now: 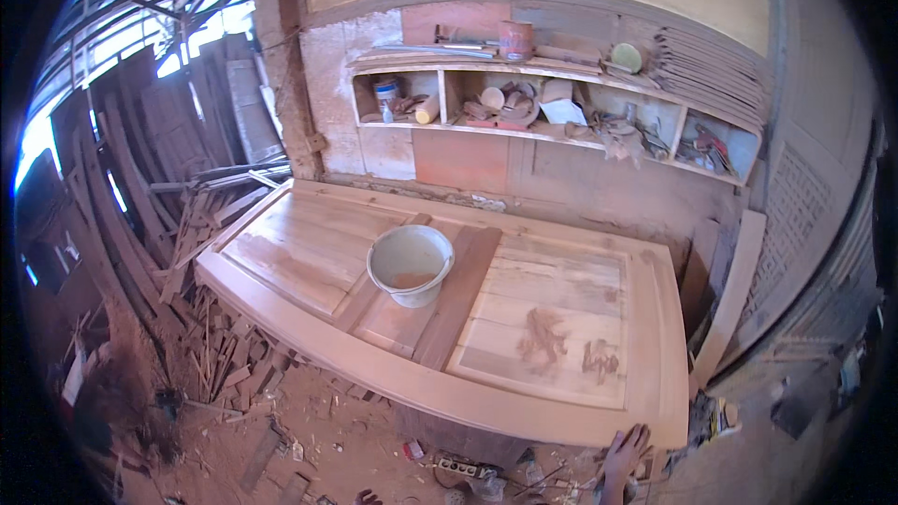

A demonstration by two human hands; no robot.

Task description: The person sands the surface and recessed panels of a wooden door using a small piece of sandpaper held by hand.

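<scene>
A large unfinished wooden door (281, 304) lies flat like a tabletop, with recessed panels. A pale plastic bucket (410, 264) stands near its middle, some brownish stuff inside. Two dark brown smears (544, 337) mark the right panel. My right hand (625, 456) comes up from the lower edge, fingers spread, touching the door's near right corner and holding nothing. My left hand is out of view.
A wall shelf (561, 131) behind the door holds cans, rags and tools. Scrap planks and offcuts (201, 224) pile up at the left. A power strip (458, 468) lies on the sawdust-covered floor below. Boards (730, 290) lean at the right.
</scene>
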